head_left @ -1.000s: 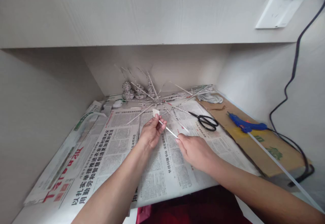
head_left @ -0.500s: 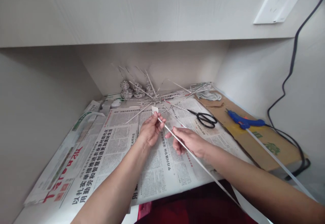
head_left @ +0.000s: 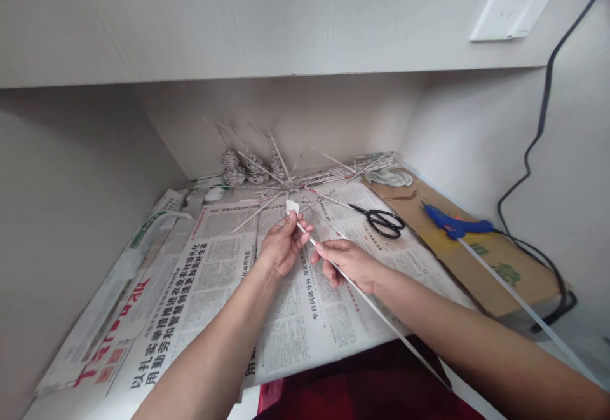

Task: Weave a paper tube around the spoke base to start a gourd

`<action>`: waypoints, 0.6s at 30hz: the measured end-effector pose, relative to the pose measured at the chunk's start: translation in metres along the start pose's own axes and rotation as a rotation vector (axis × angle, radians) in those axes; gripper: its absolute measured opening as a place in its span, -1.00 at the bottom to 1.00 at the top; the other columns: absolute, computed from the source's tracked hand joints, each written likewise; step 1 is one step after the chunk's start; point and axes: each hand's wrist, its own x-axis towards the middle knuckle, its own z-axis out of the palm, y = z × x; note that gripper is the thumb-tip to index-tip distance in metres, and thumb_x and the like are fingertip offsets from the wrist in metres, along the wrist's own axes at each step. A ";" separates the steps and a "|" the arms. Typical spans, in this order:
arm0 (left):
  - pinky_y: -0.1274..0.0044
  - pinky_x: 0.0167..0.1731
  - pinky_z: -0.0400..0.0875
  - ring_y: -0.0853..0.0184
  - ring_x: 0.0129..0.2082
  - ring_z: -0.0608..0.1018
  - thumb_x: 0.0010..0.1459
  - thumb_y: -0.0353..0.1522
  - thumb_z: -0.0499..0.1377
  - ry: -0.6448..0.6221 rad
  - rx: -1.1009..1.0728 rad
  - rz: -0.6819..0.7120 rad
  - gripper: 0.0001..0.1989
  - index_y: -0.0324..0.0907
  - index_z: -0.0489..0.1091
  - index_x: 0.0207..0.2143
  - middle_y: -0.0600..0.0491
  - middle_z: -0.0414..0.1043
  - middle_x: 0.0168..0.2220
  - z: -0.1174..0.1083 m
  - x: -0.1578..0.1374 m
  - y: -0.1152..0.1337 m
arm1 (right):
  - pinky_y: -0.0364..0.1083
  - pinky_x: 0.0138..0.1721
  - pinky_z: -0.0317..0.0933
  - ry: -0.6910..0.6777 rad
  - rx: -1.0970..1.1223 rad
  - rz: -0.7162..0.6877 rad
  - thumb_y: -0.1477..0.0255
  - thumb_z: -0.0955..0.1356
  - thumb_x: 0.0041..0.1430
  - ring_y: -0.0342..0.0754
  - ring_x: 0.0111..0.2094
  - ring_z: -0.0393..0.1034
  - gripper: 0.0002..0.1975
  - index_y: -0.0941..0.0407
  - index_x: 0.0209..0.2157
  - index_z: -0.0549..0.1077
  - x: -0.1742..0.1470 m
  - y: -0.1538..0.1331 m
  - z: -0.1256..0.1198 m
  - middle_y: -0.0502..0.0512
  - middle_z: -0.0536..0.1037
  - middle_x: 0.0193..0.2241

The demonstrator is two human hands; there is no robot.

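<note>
The rod [head_left: 381,313] slants above the newspaper [head_left: 229,267], from your left hand [head_left: 286,242] down past your right hand [head_left: 351,262] toward your lap. Your left thumb and fingers pinch its far end, with a white tab [head_left: 292,206] projecting beyond the thumb. Your right thumb and forefinger grip the rod farther down; the remaining right fingers curl loosely. Beyond your hands lies the spoked frame [head_left: 289,185]. To your right, note the scissors [head_left: 372,215] on the newspaper and the glue gun [head_left: 455,226] on the cardboard [head_left: 460,270].
</note>
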 end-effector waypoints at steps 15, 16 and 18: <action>0.75 -0.57 0.46 0.47 -0.50 0.51 0.08 -0.37 0.16 0.105 -0.026 0.047 -0.85 -0.33 0.40 -0.38 0.04 0.37 -0.51 -0.003 0.005 0.003 | -0.23 -0.69 0.04 0.040 -0.157 -0.002 0.14 0.18 0.19 -0.24 -0.73 0.21 -0.62 0.16 -0.34 0.40 -0.022 0.007 -0.002 -0.08 0.33 -0.70; 0.75 -0.58 0.45 0.48 -0.51 0.51 0.08 -0.37 0.16 0.111 -0.036 0.053 -0.85 -0.33 0.40 -0.38 0.04 0.37 -0.51 -0.003 0.005 0.004 | -0.24 -0.70 0.02 0.013 -0.101 0.019 0.13 0.18 0.19 -0.25 -0.73 0.21 -0.62 0.16 -0.33 0.40 -0.027 0.007 -0.003 -0.08 0.33 -0.69; 0.75 -0.59 0.44 0.48 -0.51 0.51 0.08 -0.36 0.15 0.099 -0.042 0.049 -0.84 -0.32 0.40 -0.38 0.05 0.36 -0.51 -0.003 0.004 0.006 | -0.24 -0.70 0.00 -0.026 0.004 0.059 0.12 0.20 0.18 -0.25 -0.72 0.22 -0.62 0.16 -0.33 0.39 -0.036 0.008 -0.005 -0.08 0.32 -0.67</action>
